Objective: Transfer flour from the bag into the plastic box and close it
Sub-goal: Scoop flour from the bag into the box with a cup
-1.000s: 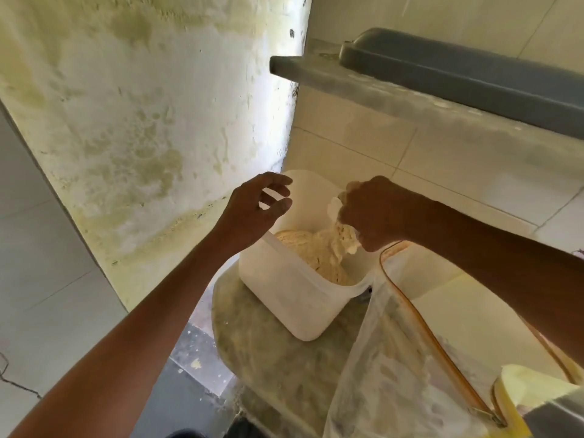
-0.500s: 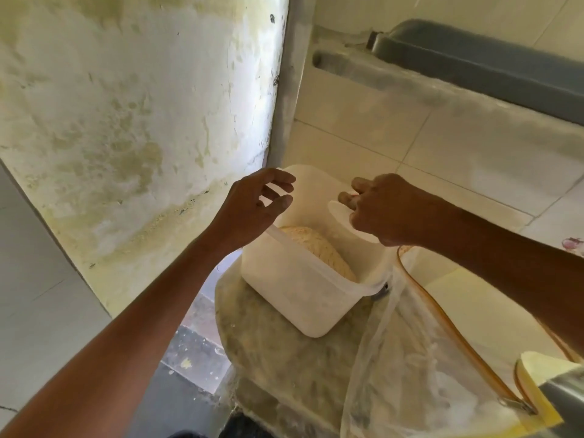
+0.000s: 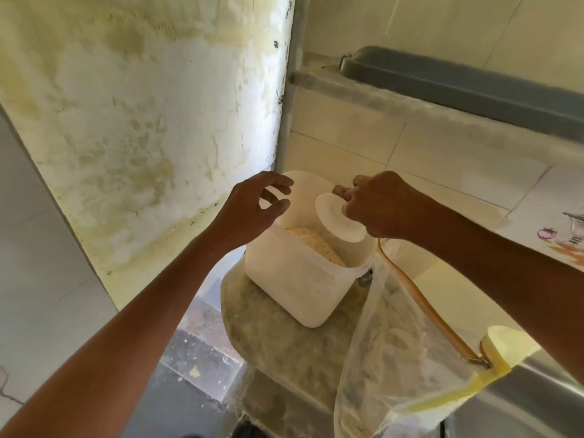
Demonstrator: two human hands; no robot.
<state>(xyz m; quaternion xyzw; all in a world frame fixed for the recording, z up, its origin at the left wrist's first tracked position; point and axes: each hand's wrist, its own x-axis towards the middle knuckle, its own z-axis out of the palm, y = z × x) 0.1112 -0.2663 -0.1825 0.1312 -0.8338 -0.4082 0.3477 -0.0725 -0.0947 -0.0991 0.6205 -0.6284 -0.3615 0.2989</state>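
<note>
White plastic box [image 3: 294, 279], part-filled with flour [image 3: 316, 245], sits near the counter edge [image 3: 284, 343]; right hand [image 3: 376, 207] grips a white scoop [image 3: 338, 216] above it, left hand [image 3: 249, 210] hovers loosely spread, so a careless nudge risks toppling it.

We see a white, translucent, square-sided plastic box [image 3: 294, 279] standing open and slightly tilted on a flour-dusted rounded surface, with a pale cream mound of flour [image 3: 316, 245] heaped inside against its near wall. Just beside its right corner hangs a clear, flour-streaked plastic bag [image 3: 388, 352], its mouth open and upward, reaching the box's rim.
</note>
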